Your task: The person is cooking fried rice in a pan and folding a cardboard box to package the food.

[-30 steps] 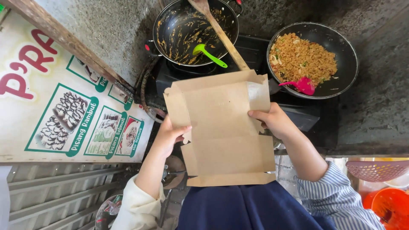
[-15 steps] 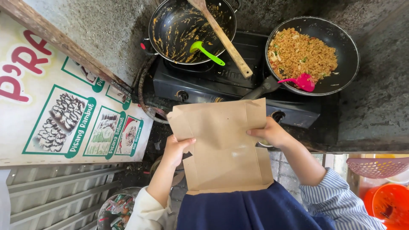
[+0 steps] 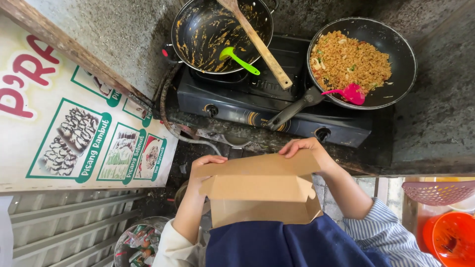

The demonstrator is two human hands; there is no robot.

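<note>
Both my hands hold a brown cardboard food box, partly folded, its flaps bent inward, close against my blue apron. My left hand grips its left edge and my right hand curls over its top right corner. Beyond the box a black two-burner stove carries an emptied, sauce-smeared wok with a green spoon and a wooden spatula. On the right burner a black pan holds fried rice and a pink spoon.
A printed banner with food pictures fills the left. A grey concrete wall runs behind the wok. At the right edge sit a pink strainer and an orange bucket. A bin of rubbish stands at lower left.
The flat cardboard sheet, held up over the stove before, has come down towards my body and is folded into a box shape. The pans stay in place.
</note>
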